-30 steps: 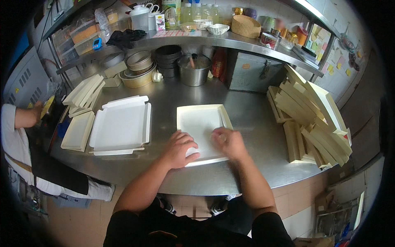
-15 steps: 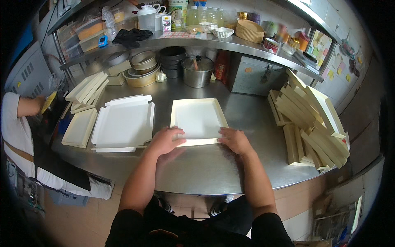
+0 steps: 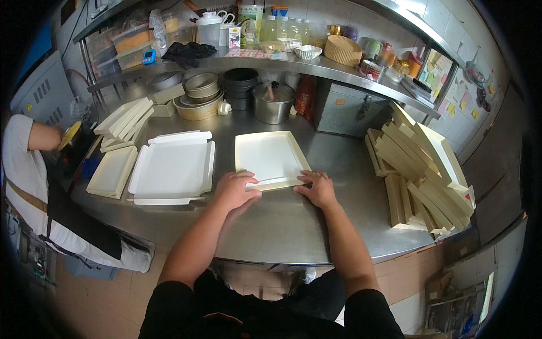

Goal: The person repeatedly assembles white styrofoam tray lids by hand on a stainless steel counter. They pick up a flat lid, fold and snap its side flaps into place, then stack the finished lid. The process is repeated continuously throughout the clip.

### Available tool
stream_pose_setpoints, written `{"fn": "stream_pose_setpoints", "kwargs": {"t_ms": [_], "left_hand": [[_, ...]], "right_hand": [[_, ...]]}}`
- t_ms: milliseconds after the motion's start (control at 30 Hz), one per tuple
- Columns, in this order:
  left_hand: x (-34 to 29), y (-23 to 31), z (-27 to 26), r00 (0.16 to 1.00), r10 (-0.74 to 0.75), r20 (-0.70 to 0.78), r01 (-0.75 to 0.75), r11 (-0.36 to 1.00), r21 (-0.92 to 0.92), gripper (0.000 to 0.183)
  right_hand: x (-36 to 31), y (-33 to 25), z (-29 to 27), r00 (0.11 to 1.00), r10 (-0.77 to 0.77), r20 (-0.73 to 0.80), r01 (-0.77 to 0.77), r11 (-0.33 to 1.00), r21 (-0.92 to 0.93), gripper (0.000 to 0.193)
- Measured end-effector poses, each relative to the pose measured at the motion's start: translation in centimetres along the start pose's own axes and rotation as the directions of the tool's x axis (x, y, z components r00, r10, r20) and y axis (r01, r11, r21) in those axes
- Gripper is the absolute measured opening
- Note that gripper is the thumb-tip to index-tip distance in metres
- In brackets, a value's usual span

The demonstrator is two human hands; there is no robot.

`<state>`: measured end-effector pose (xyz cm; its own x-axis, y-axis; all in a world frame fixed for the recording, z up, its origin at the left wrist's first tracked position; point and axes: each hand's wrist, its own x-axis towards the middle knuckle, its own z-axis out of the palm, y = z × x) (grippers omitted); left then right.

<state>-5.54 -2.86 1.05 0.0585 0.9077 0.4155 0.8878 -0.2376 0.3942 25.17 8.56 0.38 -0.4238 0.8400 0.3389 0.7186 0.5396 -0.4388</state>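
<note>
A shallow cream cardboard box tray [image 3: 271, 161] with a white inside and raised walls lies in front of me on the steel table. My left hand [image 3: 236, 189] is closed at its near left corner, fingers over the rim and thumb along the near wall. At the near right corner my right hand [image 3: 317, 187] grips the wall the same way, fingertips on the rim. Left of the tray lies a white cardboard blank [image 3: 173, 169], its side flaps partly raised. Beyond it is another cream tray [image 3: 112, 172], folded up.
Cream trays are stacked at the far left [image 3: 121, 121] and piled unevenly at the right [image 3: 423, 169]. A lidded steel pot [image 3: 273, 104], round pans [image 3: 199, 106] and a grey metal box [image 3: 349, 110] stand behind, under a loaded shelf [image 3: 316, 66]. Another person's arm [image 3: 45, 137] shows at the left.
The near wall shows less of its outer face, and the tray sits slightly turned. My thumbs have shifted along that wall; both hands stay at the near corners. The whole view has shifted a little.
</note>
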Motion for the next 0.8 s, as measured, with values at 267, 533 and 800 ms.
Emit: {"fn": "stream_pose_setpoints", "kwargs": {"t_ms": [267, 533, 800], "left_hand": [[0.9, -0.3, 1.7, 0.994, -0.078, -0.083, 0.079, 0.997, 0.008, 0.023], [0.4, 4.3, 1.8, 0.993, -0.104, 0.054, 0.106, 0.994, -0.034, 0.019], [1.1, 0.9, 2.1, 0.959, 0.165, 0.229, -0.057, 0.908, -0.415, 0.03]], "right_hand": [[0.2, -1.8, 0.3, 0.986, -0.121, -0.119, 0.088, 0.963, -0.256, 0.025], [-0.8, -4.8, 1.5, 0.968, -0.241, 0.075, 0.247, 0.966, -0.079, 0.019], [-1.0, -4.4, 1.3, 0.952, -0.301, 0.052, 0.298, 0.953, 0.045, 0.011]]}}
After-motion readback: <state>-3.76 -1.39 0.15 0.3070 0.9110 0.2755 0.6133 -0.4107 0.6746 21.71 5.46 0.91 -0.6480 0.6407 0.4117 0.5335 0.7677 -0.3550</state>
